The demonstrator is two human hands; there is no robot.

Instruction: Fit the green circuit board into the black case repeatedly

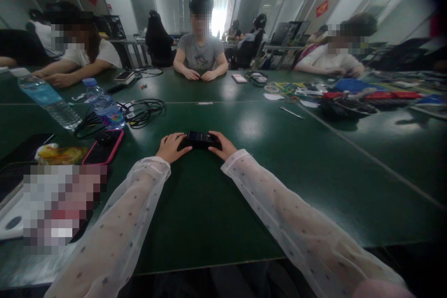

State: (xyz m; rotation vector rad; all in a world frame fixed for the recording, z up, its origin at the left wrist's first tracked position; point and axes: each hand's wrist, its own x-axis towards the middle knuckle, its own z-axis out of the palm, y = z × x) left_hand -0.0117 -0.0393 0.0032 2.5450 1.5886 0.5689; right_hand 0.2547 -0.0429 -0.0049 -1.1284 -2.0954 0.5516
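A small black box-like device (199, 138) rests on the green table in front of me, with faint light markings on its upper face; its exact kind is too dark to make out. My left hand (172, 147) grips its left end, fingers behind and thumb in front. At the opposite end my right hand (222, 146) holds it the same way, partly covering that edge. Sheer white sleeves with dark stars cover both my forearms.
Left on the green table (209, 237) are water bottles (104, 107), a pink-edged phone (104, 147), coiled black cables (143, 112) and a wrapped snack (61, 154). To the right lie a wrench (292, 112) and a heap of cables and bags (363, 98). People sit around the table.
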